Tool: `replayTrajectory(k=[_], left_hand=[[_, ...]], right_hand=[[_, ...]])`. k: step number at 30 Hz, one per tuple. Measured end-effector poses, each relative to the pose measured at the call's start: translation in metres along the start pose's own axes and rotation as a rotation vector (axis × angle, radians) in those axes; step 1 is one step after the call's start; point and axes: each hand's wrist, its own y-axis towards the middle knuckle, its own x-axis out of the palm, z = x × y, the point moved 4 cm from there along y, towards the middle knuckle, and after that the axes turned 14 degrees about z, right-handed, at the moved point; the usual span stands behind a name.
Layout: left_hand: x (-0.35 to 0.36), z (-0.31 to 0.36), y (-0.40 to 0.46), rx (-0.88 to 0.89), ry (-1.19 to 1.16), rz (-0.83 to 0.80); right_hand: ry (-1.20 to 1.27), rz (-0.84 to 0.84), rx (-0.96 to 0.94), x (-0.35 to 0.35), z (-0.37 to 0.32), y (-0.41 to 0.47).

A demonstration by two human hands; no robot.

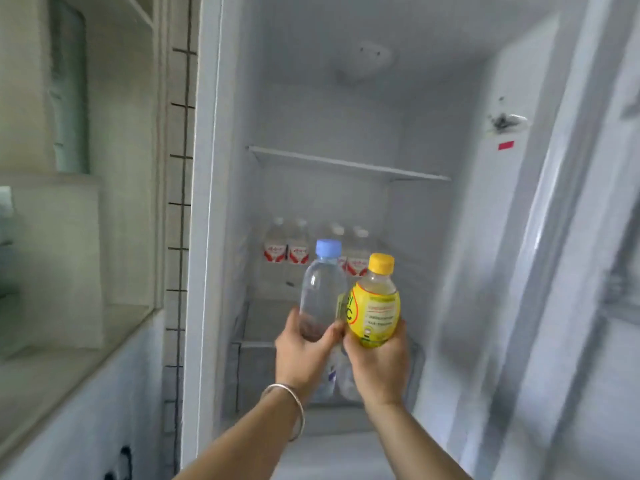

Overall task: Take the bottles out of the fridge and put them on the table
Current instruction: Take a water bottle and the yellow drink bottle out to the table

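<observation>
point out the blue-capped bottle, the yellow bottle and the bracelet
blue-capped bottle (322, 292): head view, on its clear body
yellow bottle (375, 315): head view, on its yellow label
bracelet (298, 407): head view, on the band at the left wrist

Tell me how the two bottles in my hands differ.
The clear bottle in the left hand has a blue cap and no label showing; the yellow bottle in the right hand has a yellow cap and label. The clear one stands taller. Both are upright, capped and gripped near the base.

Left hand (304, 355) gripping clear bottle (320, 289), right hand (379, 367) gripping yellow bottle (374, 306)
</observation>
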Motion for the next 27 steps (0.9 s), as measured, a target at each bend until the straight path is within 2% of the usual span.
replayTrajectory(k=[10, 19, 24, 27], left_hand=[[0.001, 0.05, -0.176, -0.1, -0.055, -0.276], [0.045, 0.128, -0.374, -0.127, -0.208, -0.46], [0.076, 0.16, -0.495, -0.246, -0.291, -0.559], [0.092, 0.166, -0.558, -0.32, -0.285, -0.621]], right_hand=[[-0.214, 0.156, 0.058, -0.199, -0.01, -0.037], [-0.367, 0.25, -0.05, -0.425, -0.054, -0.05], [-0.47, 0.357, -0.071, -0.561, -0.072, -0.049], [-0.521, 0.434, -0.016, -0.629, -0.068, -0.052]])
